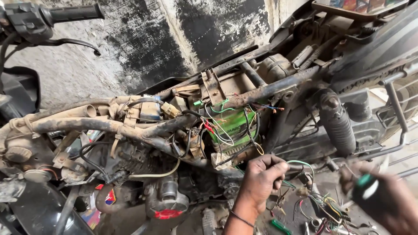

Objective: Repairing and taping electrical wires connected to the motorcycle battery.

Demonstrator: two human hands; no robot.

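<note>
Gripping a bundle of thin wires [300, 167] in a closed fist, the person's left hand [260, 180] works low beside the stripped frame of a motorcycle [261, 89]. The right hand [383, 198], blurred at the lower right, is curled around a small green-and-white tool [365, 185]. The wires, coated in green, yellow, red and black plastic, trail in a loose tangle from the fist down toward the floor between the two hands. Just above the left hand sits a boxy green battery [230, 126], crossed by more loose wires. Rusty, dust-caked tubes form the frame, and a ribbed black shock absorber [337, 124] stands upright to the right. A black rubber handlebar grip [72, 13] juts across the top left, against a grey wall [143, 39] blotched with black.
</note>
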